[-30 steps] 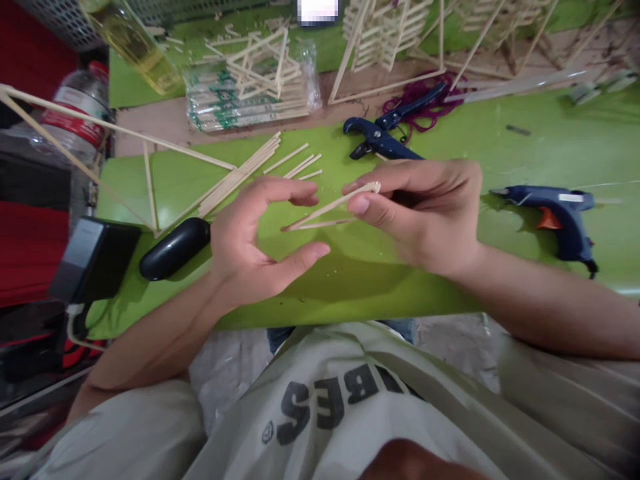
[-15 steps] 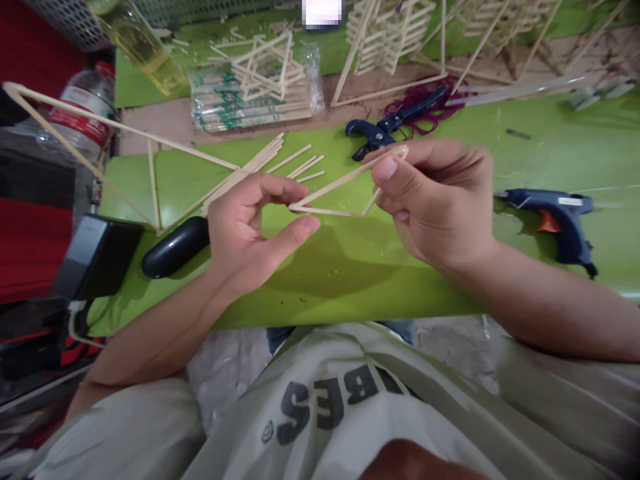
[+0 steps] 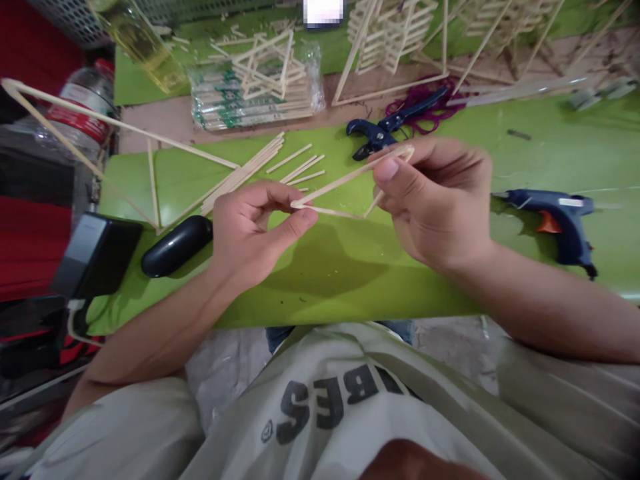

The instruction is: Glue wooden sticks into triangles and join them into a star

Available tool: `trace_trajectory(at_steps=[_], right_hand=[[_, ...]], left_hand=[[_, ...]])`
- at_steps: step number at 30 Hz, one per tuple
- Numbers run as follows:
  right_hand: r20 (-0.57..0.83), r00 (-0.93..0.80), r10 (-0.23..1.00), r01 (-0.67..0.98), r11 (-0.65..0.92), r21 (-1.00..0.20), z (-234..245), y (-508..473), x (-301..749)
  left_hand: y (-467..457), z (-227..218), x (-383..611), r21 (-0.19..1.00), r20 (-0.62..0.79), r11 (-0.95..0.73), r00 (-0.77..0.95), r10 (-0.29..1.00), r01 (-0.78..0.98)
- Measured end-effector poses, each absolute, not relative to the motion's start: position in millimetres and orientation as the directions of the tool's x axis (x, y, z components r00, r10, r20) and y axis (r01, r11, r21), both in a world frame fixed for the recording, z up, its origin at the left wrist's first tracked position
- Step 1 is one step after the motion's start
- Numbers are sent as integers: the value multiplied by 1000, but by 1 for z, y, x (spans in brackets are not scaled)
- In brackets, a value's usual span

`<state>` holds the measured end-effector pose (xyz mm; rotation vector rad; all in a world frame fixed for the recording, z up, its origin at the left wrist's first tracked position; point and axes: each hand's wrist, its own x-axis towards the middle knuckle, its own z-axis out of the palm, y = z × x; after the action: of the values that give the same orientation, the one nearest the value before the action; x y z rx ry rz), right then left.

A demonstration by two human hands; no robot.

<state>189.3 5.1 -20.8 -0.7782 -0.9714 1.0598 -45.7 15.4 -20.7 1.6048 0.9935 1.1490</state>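
A small triangle of thin wooden sticks is held up between my two hands above the green table. My left hand pinches its left corner between thumb and fingers. At the upper right corner, my right hand grips the triangle between thumb and forefinger; its other fingers curl underneath. Loose wooden sticks lie just beyond my left hand. Dark blue cutters rest behind my right hand. A blue glue gun with an orange trigger lies to the right of that hand.
Packed sticks in clear wrapping lie at the back, with joined stick pieces on top. Stick frames stand at the back right. A larger stick frame juts over the left edge, near a black case and a dark box.
My left thumb and fingers have closed on the triangle's left corner, where they stood apart before. My right hand keeps its grip and has barely moved.
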Motion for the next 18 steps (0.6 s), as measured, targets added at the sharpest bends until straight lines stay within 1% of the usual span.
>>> trace_trajectory(at_steps=[9,18], right_hand=[[283,120,951,-118,297,-947,-20,0,192],[354,178,918,-115,377,-919,-17,0,192]], left_hand=[[14,-24,-47,974,192,-215,246,950,70],[14,-26,-49,986,154,-166,257,954,28]])
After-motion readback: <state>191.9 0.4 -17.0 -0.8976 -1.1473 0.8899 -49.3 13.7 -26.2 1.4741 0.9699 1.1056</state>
